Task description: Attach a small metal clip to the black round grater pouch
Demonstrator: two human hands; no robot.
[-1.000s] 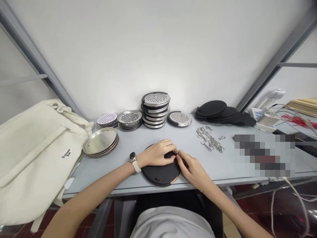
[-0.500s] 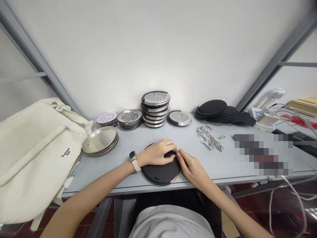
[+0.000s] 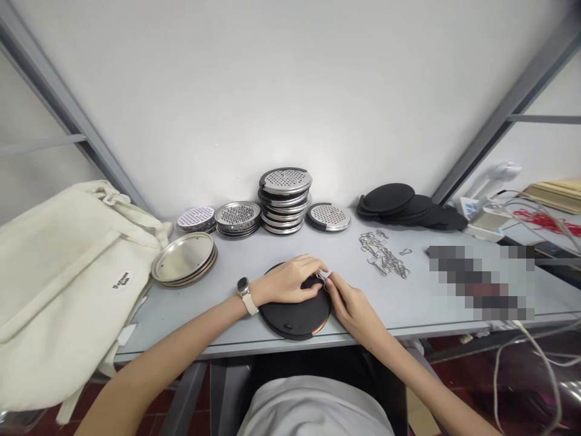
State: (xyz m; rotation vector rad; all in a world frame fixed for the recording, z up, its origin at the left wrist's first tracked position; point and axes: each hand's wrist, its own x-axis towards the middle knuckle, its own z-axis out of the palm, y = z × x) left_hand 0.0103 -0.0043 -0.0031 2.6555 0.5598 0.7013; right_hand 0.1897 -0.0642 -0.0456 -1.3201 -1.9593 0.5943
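A black round disc [image 3: 295,318] lies on the table in front of me, its shiny metal rim showing at the lower right. It looks like the back of a round grater. My left hand [image 3: 290,278] bends over its upper part, thumb on top and fingers curled toward the far edge. Pinched between the thumb and finger of my right hand [image 3: 347,297] is a small metal clip [image 3: 321,277], at the disc's upper right edge beside my left fingertips. Several similar loose clips [image 3: 385,257] lie to the right.
Along the wall stand stacked round graters [image 3: 285,206], a single grater [image 3: 331,217], perforated discs [image 3: 238,215] and black covers [image 3: 390,200]. Plain metal discs [image 3: 184,257] are stacked at the left beside a cream bag [image 3: 68,290]. Cables [image 3: 544,363] hang at the right.
My left fingers have lifted and parted slightly, so more of the clip shows between my hands. The disc and both arms stay nearly where they were.
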